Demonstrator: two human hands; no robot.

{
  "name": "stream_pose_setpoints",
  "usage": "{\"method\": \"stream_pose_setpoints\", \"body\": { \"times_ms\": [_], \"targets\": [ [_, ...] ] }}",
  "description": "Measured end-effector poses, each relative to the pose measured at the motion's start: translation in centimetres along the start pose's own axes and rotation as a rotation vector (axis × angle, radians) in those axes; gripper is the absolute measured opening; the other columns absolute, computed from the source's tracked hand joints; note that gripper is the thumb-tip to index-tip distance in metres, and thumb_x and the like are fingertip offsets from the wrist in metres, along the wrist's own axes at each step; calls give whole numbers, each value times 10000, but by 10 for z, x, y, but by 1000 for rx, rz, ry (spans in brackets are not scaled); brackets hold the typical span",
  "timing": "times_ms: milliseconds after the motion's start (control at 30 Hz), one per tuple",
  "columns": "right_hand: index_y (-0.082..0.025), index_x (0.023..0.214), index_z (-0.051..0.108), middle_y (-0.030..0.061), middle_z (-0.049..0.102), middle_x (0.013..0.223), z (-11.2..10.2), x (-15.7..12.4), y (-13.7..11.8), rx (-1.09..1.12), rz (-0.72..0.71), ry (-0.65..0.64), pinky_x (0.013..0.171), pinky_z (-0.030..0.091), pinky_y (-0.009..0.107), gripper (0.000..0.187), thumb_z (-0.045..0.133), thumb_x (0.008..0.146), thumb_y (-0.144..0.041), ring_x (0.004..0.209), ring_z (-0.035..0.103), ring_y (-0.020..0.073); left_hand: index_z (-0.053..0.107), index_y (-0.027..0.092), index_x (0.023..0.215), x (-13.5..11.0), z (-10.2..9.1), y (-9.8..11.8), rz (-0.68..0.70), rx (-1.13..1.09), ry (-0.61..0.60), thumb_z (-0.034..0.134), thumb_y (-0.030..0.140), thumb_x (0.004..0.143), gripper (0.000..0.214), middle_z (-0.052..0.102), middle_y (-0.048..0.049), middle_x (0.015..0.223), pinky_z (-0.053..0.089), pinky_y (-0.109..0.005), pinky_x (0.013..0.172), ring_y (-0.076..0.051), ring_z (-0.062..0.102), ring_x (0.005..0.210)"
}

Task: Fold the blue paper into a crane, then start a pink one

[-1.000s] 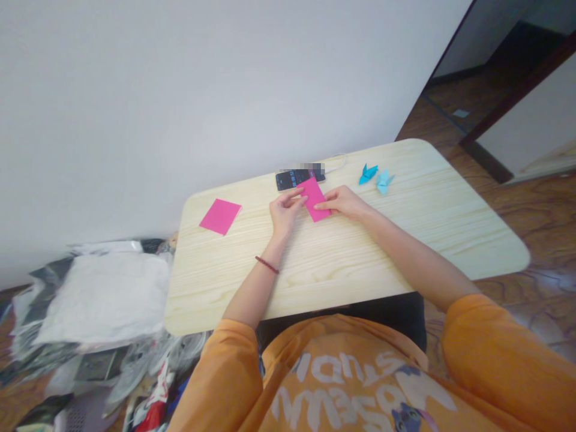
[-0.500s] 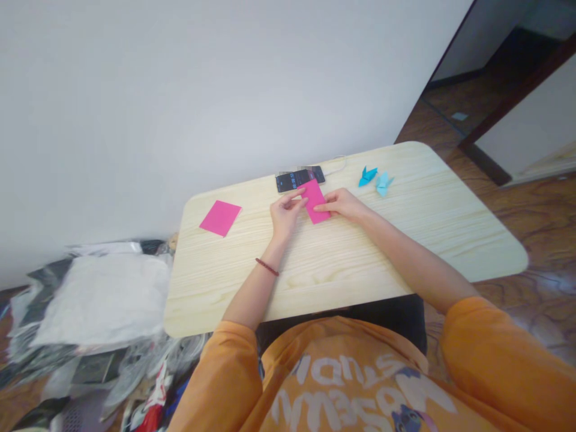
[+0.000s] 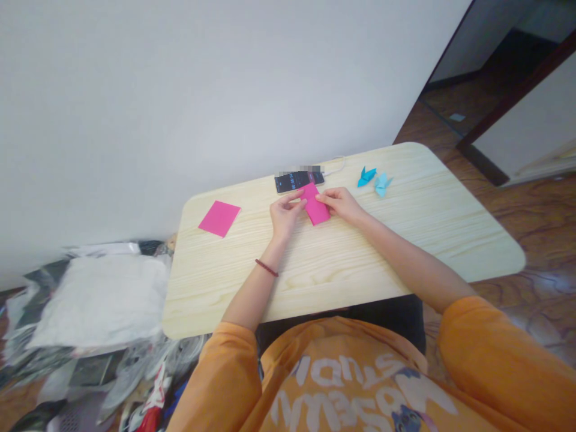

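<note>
A folded pink paper [image 3: 315, 205] lies on the light wooden table [image 3: 342, 258] in front of me. My left hand [image 3: 284, 212] pinches its left edge with curled fingers. On the paper's right, my right hand [image 3: 341, 201] grips the upper right edge between fingertips. A black phone [image 3: 297, 179] lies just beyond the paper, touching its far corner.
A second pink sheet [image 3: 220, 218] lies flat at the table's left. Two folded blue paper figures [image 3: 374, 179] sit at the back right. A white cable [image 3: 336, 166] runs from the phone. Plastic bags and clutter [image 3: 90, 312] fill the floor on the left.
My right hand has slid from the paper's lower right edge up towards its upper right corner. The left hand has hardly moved.
</note>
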State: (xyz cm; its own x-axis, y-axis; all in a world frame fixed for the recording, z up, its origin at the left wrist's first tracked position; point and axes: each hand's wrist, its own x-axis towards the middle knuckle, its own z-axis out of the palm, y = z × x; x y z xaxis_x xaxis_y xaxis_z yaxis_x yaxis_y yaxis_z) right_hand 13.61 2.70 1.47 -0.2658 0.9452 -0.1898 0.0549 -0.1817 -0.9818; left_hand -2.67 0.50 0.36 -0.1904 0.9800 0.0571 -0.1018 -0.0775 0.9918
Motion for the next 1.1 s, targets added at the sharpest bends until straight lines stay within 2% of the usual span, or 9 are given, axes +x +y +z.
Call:
{"method": "stream_pose_setpoints", "body": {
  "times_ms": [133, 367, 567, 667, 800, 933, 1100],
  "targets": [
    [-164, 557, 537, -29, 448, 504, -1, 2, 3, -105, -55, -20, 482, 218, 239, 505, 682, 688, -630, 491, 328, 75, 746, 150, 961, 1, -1, 1, -10, -32, 18, 849, 276, 591, 404, 757, -100, 888, 582, -373, 757, -231, 723, 751],
    [-178, 613, 507, -37, 432, 534, -1, 6, 10, -39, -121, -123, 495, 211, 240, 483, 679, 688, -623, 514, 341, 83, 752, 155, 953, 2, -1, -1, 28, -67, 112, 841, 294, 578, 409, 758, -96, 960, 574, -314, 744, -182, 708, 736],
    [-175, 534, 485, -44, 354, 460, -2, 5, 10, -211, -135, -51, 493, 160, 267, 518, 568, 794, -615, 472, 281, 77, 750, 157, 971, 3, 0, -3, 25, -96, 154, 836, 279, 596, 404, 762, -83, 878, 568, -324, 767, -183, 707, 738],
    [-181, 507, 458, -50, 340, 442, -4, 4, 9, -218, -142, -68, 485, 163, 267, 540, 578, 786, -628, 455, 278, 71, 747, 156, 987, 4, -2, -3, 19, -93, 152, 837, 287, 600, 418, 762, -83, 874, 568, -330, 775, -189, 710, 748],
    [-176, 594, 507, -51, 396, 486, -6, 4, 7, -148, -187, -155, 470, 199, 245, 484, 622, 764, -615, 467, 323, 72, 741, 154, 1009, 7, -6, -3, 28, -91, 165, 839, 302, 599, 447, 760, -87, 890, 567, -330, 780, -197, 714, 765],
    [-184, 649, 516, -48, 442, 514, -5, 7, 9, -33, -175, -158, 465, 231, 225, 428, 706, 714, -562, 475, 358, 74, 744, 151, 996, 6, -6, -3, 10, -61, 124, 846, 308, 583, 454, 761, -88, 882, 567, -329, 765, -200, 715, 746],
    [-188, 677, 528, -58, 453, 508, -4, 8, 11, 107, -116, -62, 443, 221, 217, 390, 766, 651, -495, 445, 361, 67, 754, 146, 954, 2, -3, -2, -30, -8, -22, 858, 315, 552, 448, 758, -108, 941, 569, -329, 733, -197, 711, 718]
  ]
}}
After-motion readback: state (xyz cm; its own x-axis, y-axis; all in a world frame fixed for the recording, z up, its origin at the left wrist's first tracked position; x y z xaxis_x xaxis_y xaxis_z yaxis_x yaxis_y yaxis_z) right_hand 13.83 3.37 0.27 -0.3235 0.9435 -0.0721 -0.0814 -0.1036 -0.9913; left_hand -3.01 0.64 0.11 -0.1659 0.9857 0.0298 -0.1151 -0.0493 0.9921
